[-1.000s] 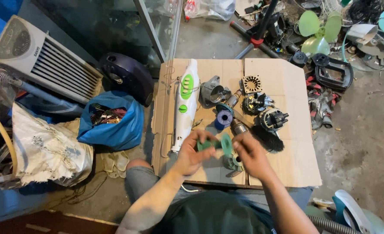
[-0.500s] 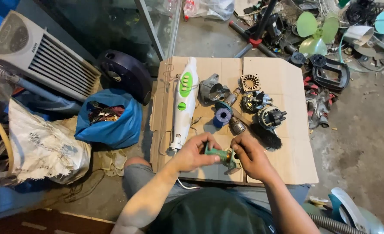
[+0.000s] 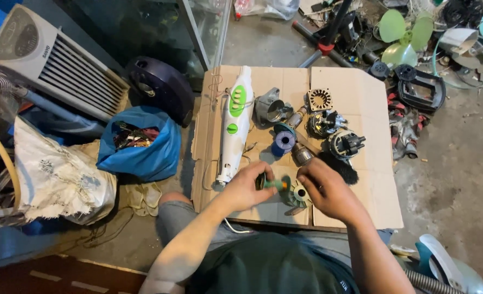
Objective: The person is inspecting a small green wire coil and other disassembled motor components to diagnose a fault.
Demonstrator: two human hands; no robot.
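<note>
left hand (image 3: 245, 189) closed around green tool (image 3: 274, 184); right hand (image 3: 325, 188) fingers curled on finned part (image 3: 296, 194); blue bag (image 3: 138, 149) leftward

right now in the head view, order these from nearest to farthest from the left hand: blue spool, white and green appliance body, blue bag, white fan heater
1. blue spool, just up and right of the left hand; white and green appliance body, just above it: too close to call
2. blue bag, left
3. white fan heater, far upper left

Crowded middle, open edges on the cardboard

The cardboard sheet (image 3: 356, 109) is bare along its upper right and right side and at lower left. In the centre, the white and green handle (image 3: 234, 122), the metal housing (image 3: 270, 109), the blue spool (image 3: 283, 142), the motor parts (image 3: 331, 128) and the black brush (image 3: 342, 166) stand close together above both hands, leaving narrow gaps.
</note>
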